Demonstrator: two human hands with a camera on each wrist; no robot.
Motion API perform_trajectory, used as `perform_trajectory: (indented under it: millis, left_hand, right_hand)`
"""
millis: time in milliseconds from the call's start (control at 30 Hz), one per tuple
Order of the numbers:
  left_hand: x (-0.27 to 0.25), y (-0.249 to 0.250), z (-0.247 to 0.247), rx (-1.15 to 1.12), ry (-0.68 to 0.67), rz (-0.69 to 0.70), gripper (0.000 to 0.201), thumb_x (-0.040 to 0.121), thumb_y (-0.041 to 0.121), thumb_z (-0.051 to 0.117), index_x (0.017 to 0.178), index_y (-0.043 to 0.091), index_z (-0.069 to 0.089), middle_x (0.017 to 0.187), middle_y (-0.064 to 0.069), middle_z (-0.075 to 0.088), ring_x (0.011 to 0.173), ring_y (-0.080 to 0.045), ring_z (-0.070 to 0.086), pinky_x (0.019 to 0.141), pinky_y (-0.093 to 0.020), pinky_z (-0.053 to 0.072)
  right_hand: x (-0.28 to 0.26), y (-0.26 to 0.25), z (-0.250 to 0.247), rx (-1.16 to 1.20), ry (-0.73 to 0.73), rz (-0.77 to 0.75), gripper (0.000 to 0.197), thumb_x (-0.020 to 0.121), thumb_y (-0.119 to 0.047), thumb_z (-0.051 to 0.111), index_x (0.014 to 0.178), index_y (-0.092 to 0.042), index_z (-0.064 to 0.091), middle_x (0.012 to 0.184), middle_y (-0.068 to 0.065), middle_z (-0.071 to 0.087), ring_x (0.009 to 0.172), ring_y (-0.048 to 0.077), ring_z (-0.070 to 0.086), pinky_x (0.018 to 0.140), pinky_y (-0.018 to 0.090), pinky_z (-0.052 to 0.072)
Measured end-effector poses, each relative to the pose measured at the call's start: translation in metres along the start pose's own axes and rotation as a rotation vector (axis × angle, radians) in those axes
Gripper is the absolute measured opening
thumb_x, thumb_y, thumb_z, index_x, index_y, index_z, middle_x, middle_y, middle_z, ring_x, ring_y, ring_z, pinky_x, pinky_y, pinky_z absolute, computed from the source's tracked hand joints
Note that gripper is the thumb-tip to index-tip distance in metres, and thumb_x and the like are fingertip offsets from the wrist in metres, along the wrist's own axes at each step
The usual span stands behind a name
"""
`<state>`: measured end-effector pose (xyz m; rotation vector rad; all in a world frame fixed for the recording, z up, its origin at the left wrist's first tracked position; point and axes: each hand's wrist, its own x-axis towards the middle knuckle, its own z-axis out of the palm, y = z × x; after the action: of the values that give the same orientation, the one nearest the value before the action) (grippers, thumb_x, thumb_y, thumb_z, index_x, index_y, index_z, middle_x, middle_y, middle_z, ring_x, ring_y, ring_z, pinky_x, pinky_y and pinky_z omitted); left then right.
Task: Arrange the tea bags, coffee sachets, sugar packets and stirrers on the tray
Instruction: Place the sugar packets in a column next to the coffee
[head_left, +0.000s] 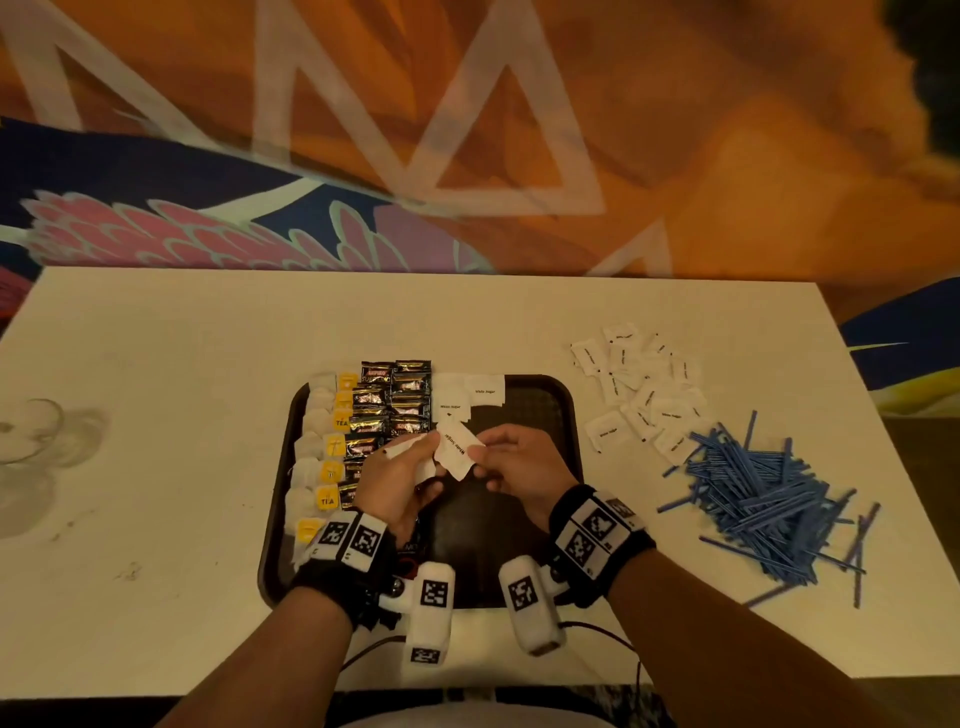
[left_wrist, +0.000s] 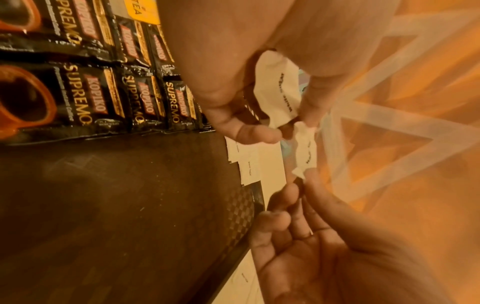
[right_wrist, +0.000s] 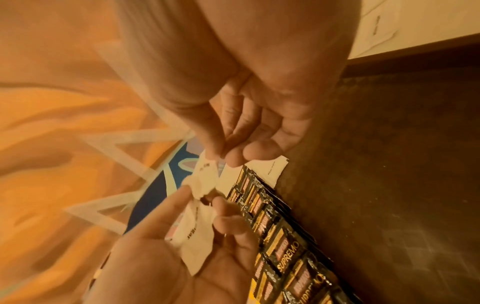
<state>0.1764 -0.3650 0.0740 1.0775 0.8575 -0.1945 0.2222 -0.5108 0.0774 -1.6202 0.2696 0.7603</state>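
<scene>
A dark tray (head_left: 563, 397) lies mid-table. On it, tea bags (head_left: 324, 441) with yellow tags form the left column and black coffee sachets (head_left: 395, 400) lie beside them. A few white sugar packets (head_left: 470, 397) sit at the far edge. Above the tray my left hand (head_left: 400, 467) holds a small bunch of sugar packets (left_wrist: 278, 90) between thumb and fingers. My right hand (head_left: 498, 457) pinches one sugar packet (head_left: 457, 449) by its corner, touching the bunch. In the right wrist view that packet (right_wrist: 205, 176) hangs from my fingertips (right_wrist: 218, 150).
Loose sugar packets (head_left: 639, 384) lie scattered on the white table right of the tray. A heap of blue stirrers (head_left: 753, 493) sits nearer the right front. A clear glass (head_left: 36, 431) stands at the far left. A painted wall runs along the table's back edge.
</scene>
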Motion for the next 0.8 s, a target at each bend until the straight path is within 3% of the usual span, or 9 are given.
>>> perform_trajectory:
  millis: [133, 200, 300, 367, 433, 500, 567, 700, 800]
  left_hand:
    - [-0.006, -0.003, 0.007, 0.085, -0.078, 0.09, 0.023, 0.082, 0.021, 0.073, 0.103, 0.019, 0.066, 0.099, -0.009, 0.071, 0.086, -0.02, 0.065, 0.065, -0.03, 0.05]
    - [-0.004, -0.004, 0.009, 0.118, -0.047, 0.13, 0.022, 0.082, 0.017, 0.073, 0.102, 0.017, 0.065, 0.099, -0.013, 0.071, 0.085, -0.022, 0.066, 0.065, -0.031, 0.051]
    - [-0.001, 0.0, 0.008, 0.173, 0.012, 0.149, 0.015, 0.084, 0.02, 0.072, 0.096, 0.014, 0.067, 0.091, -0.012, 0.073, 0.082, -0.024, 0.068, 0.065, -0.032, 0.051]
    - [0.001, 0.002, 0.005, 0.36, -0.071, 0.188, 0.011, 0.083, 0.02, 0.072, 0.088, 0.011, 0.071, 0.081, -0.012, 0.071, 0.074, -0.026, 0.065, 0.062, -0.032, 0.049]
    - [0.0, 0.003, 0.003, 0.452, -0.177, 0.164, 0.012, 0.083, 0.023, 0.072, 0.083, 0.011, 0.071, 0.073, -0.007, 0.069, 0.069, -0.021, 0.061, 0.057, -0.028, 0.045]
    - [-0.001, 0.004, 0.002, 0.34, -0.194, 0.064, 0.019, 0.085, 0.027, 0.07, 0.089, 0.009, 0.071, 0.077, -0.006, 0.071, 0.07, -0.018, 0.063, 0.056, -0.027, 0.044]
    - [-0.001, 0.005, 0.0, 0.206, -0.159, -0.006, 0.025, 0.085, 0.029, 0.069, 0.097, 0.007, 0.069, 0.078, -0.006, 0.069, 0.067, -0.015, 0.06, 0.056, -0.026, 0.043]
    - [-0.003, -0.003, -0.001, 0.099, -0.115, -0.041, 0.023, 0.081, 0.015, 0.073, 0.102, 0.009, 0.065, 0.079, -0.006, 0.063, 0.063, -0.013, 0.055, 0.056, -0.025, 0.045]
    - [0.001, -0.007, -0.002, 0.01, -0.019, -0.026, 0.025, 0.082, 0.014, 0.073, 0.105, 0.009, 0.065, 0.081, -0.008, 0.065, 0.064, -0.014, 0.057, 0.057, -0.025, 0.047]
  right_hand:
    - [-0.004, 0.0, -0.005, 0.09, 0.007, 0.011, 0.008, 0.088, -0.009, 0.067, 0.093, -0.014, 0.063, 0.085, 0.003, 0.068, 0.075, 0.012, 0.064, 0.062, 0.023, 0.049]
    - [-0.007, 0.0, -0.007, 0.042, -0.022, 0.01, 0.009, 0.088, -0.01, 0.067, 0.094, -0.014, 0.062, 0.086, 0.004, 0.069, 0.076, 0.013, 0.065, 0.063, 0.024, 0.05]
    - [-0.008, 0.002, -0.011, -0.282, -0.065, -0.052, 0.016, 0.084, -0.017, 0.072, 0.094, -0.019, 0.06, 0.09, -0.001, 0.068, 0.082, 0.012, 0.065, 0.069, 0.026, 0.053]
    - [-0.007, -0.001, -0.015, -0.316, -0.062, -0.111, 0.025, 0.082, -0.022, 0.074, 0.102, -0.022, 0.06, 0.096, -0.005, 0.066, 0.088, 0.01, 0.064, 0.067, 0.024, 0.051]
    - [-0.006, -0.007, -0.02, -0.273, -0.075, -0.17, 0.02, 0.084, -0.02, 0.072, 0.102, -0.021, 0.064, 0.093, -0.007, 0.067, 0.084, 0.007, 0.063, 0.061, 0.02, 0.048]
    - [-0.005, -0.012, -0.022, -0.282, -0.056, -0.199, 0.006, 0.086, -0.016, 0.069, 0.09, -0.02, 0.067, 0.083, -0.003, 0.068, 0.073, 0.006, 0.062, 0.057, 0.019, 0.046]
    - [-0.002, -0.013, -0.022, -0.224, 0.008, -0.201, 0.007, 0.088, -0.012, 0.067, 0.084, -0.017, 0.066, 0.081, 0.004, 0.069, 0.067, 0.008, 0.062, 0.054, 0.02, 0.046]
    - [0.002, -0.009, -0.02, 0.011, 0.052, -0.135, 0.01, 0.089, -0.005, 0.063, 0.084, -0.013, 0.061, 0.084, 0.009, 0.069, 0.067, 0.013, 0.067, 0.055, 0.022, 0.048]
    - [0.002, -0.001, -0.021, -0.043, 0.013, -0.119, 0.011, 0.087, -0.008, 0.067, 0.09, -0.014, 0.06, 0.09, 0.008, 0.071, 0.072, 0.016, 0.071, 0.057, 0.023, 0.05]
